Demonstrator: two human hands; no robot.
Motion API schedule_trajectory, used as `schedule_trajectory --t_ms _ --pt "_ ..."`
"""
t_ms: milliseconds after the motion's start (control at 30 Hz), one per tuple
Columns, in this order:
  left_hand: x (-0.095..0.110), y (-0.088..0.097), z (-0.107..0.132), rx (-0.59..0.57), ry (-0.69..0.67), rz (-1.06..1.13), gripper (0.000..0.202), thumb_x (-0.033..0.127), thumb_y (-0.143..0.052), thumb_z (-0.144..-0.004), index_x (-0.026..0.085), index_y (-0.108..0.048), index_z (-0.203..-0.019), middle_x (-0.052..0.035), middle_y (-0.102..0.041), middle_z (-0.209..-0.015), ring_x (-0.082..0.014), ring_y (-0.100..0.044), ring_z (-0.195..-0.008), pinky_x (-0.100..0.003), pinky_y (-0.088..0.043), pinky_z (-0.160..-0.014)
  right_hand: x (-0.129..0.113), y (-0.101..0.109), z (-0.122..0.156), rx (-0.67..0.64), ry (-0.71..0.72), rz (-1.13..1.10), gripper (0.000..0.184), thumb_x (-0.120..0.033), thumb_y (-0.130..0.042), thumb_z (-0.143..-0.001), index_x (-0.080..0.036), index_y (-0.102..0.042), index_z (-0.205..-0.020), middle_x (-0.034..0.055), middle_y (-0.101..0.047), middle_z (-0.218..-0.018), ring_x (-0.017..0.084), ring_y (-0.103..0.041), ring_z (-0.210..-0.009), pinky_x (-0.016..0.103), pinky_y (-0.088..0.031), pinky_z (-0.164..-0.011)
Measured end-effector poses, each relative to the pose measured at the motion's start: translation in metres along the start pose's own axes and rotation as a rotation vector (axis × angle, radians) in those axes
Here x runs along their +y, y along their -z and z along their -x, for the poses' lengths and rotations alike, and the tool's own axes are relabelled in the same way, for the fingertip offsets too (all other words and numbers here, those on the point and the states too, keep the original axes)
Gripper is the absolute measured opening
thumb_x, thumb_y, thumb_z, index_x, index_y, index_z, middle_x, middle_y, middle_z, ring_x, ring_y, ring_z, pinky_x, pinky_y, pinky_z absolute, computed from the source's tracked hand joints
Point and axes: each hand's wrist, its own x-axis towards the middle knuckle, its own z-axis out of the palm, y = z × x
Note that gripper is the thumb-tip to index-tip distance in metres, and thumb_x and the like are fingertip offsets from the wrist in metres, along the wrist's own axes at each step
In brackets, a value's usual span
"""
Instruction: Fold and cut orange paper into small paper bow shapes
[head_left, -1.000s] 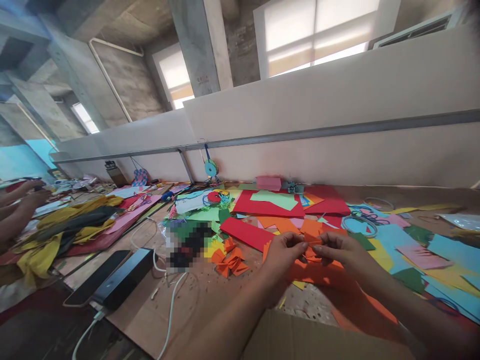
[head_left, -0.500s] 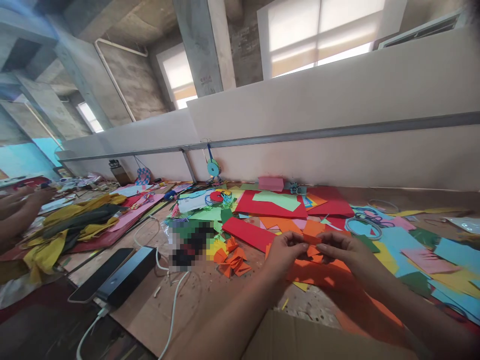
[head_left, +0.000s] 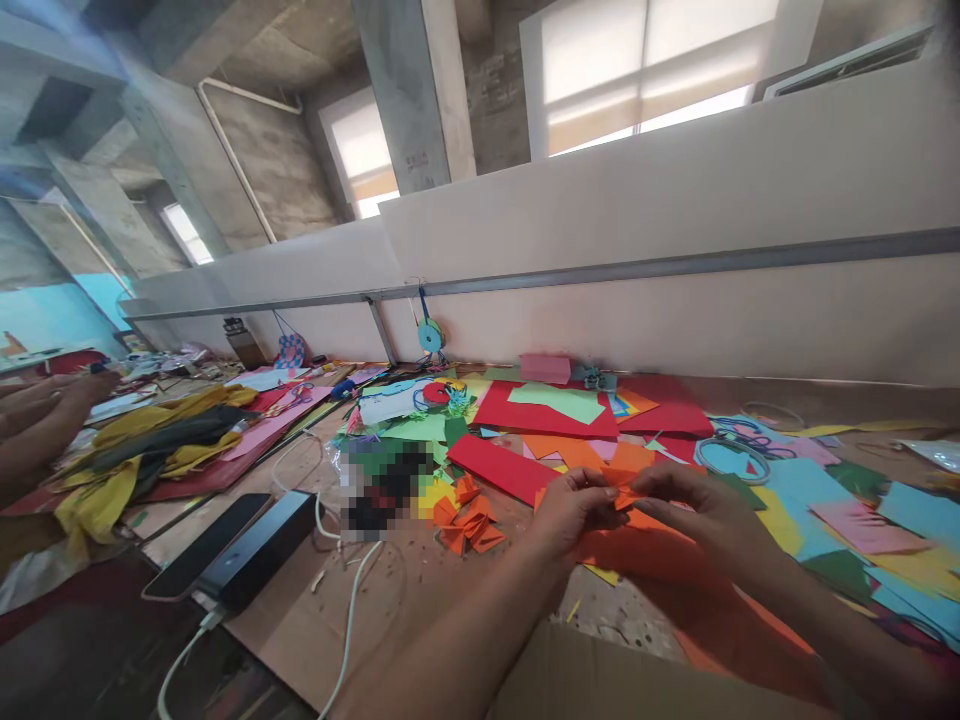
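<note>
Hemming the orange sheet rightward, paper scraps are spread; bare tabletop is left leftward. Small creased orange piece is pinched between left hand and right hand.

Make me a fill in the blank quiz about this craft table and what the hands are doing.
The left hand and the right hand both pinch a small folded paper piece coloured ____.
The pile of folded pieces lies on the ____ side of the left hand.
Beside the phone lies a power bank coloured ____.
Another person's hands show at the view's ____ edge.
Missing words: orange; left; black; left.
</note>
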Motion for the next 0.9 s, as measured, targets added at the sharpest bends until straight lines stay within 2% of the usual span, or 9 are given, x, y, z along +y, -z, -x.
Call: schedule_trajectory --t_ms 200,400,533,667,800,900 --pt "0.002 -0.007 0.01 -0.085 0.034 -0.053 0.035 0.03 -0.079 -0.058 0.015 -0.054 -0.077 -0.0099 -0.069 -0.076 -0.0152 -0.063 -0.06 -0.025 -0.047 -0.064 0.0 -0.001 0.0 0.073 -0.055 -0.027 0.03 -0.053 -0.067 -0.08 -0.023 -0.064 -0.074 0.0014 -0.066 -0.073 0.021 -0.06 -0.072 0.031 -0.046 -0.066" --pt "0.005 -0.012 0.016 -0.126 -0.067 -0.212 0.025 0.035 -0.069 -0.071 0.015 -0.056 -0.079 -0.0064 -0.067 -0.078 -0.015 -0.063 -0.066 -0.026 -0.045 -0.069 0.003 0.0 -0.001 0.138 -0.083 -0.059 0.031 -0.052 -0.067 -0.079 -0.022 -0.062 -0.073 0.0019 -0.065 -0.071 0.019 -0.058 -0.069 0.03 -0.044 -0.062" --pt "0.002 -0.015 0.013 -0.122 -0.158 -0.296 0.032 0.04 -0.075 -0.069 0.016 -0.055 -0.076 -0.0026 -0.061 -0.073 -0.0159 -0.061 -0.067 -0.027 -0.045 -0.067 -0.001 -0.005 0.0 0.151 -0.084 -0.081 0.03 -0.05 -0.069 -0.078 -0.022 -0.061 -0.073 0.0004 -0.064 -0.068 0.018 -0.056 -0.066 0.029 -0.044 -0.06" --pt "-0.001 -0.018 0.013 -0.098 -0.197 -0.241 0.034 0.041 -0.077 -0.068 0.016 -0.056 -0.075 -0.0013 -0.058 -0.069 -0.0135 -0.056 -0.064 -0.025 -0.043 -0.064 -0.006 -0.008 0.0 0.137 -0.078 -0.171 0.03 -0.05 -0.071 -0.075 -0.022 -0.061 -0.076 0.0005 -0.065 -0.07 0.018 -0.059 -0.067 0.029 -0.047 -0.06" --pt "-0.002 -0.016 0.01 -0.049 -0.217 -0.219 0.036 0.042 -0.078 -0.064 0.016 -0.054 -0.071 -0.0008 -0.056 -0.065 -0.0137 -0.054 -0.062 -0.026 -0.043 -0.064 -0.008 -0.005 -0.001 0.114 -0.111 -0.228 0.036 -0.054 -0.074 -0.072 -0.022 -0.065 -0.087 0.0039 -0.069 -0.077 0.022 -0.064 -0.074 0.031 -0.051 -0.064" --pt "-0.004 -0.012 0.006 -0.049 -0.224 -0.217 0.033 0.04 -0.076 -0.065 0.016 -0.053 -0.07 0.0 -0.054 -0.062 -0.0143 -0.054 -0.063 -0.027 -0.043 -0.065 -0.008 -0.001 -0.002 0.071 -0.131 -0.176 0.037 -0.058 -0.073 -0.071 -0.021 -0.068 -0.077 0.0046 -0.069 -0.075 0.021 -0.063 -0.072 0.031 -0.051 -0.064"
